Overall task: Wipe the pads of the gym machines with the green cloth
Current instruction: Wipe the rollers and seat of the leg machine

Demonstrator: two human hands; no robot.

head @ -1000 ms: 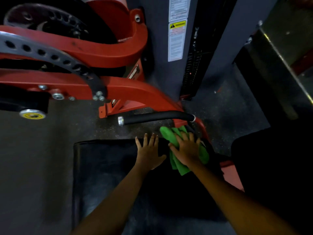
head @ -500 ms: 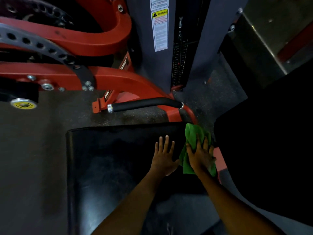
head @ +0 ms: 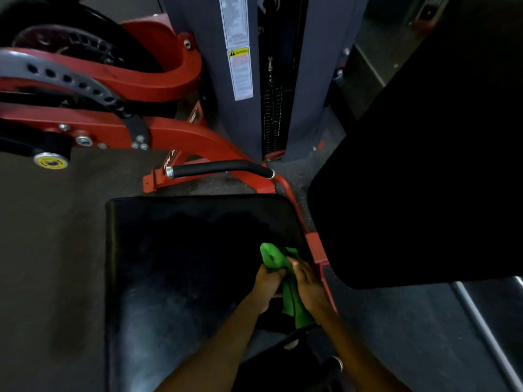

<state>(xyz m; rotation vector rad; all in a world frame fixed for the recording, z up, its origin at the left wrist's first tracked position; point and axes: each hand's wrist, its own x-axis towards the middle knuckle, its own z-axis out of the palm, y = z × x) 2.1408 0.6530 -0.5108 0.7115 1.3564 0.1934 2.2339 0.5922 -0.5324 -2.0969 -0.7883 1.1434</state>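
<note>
Both my hands are on the green cloth (head: pixel 284 275): my left hand (head: pixel 267 281) curls round its bunched upper part, and my right hand (head: pixel 308 287) seems to pinch the hanging length against its palm, though the dim light hides the fingertips. The cloth hangs between my fingers, near the right edge of the black seat pad (head: pixel 181 250). I judge I am regathering the cloth between passes, so the next move calls for pressing it flat and sweeping left across the unwiped stretch. Just right of my right fingers runs the red frame (head: pixel 315 250). Beyond my fingertips lies the black handle (head: pixel 220 167), farther off the grey weight column (head: pixel 240 66).
</note>
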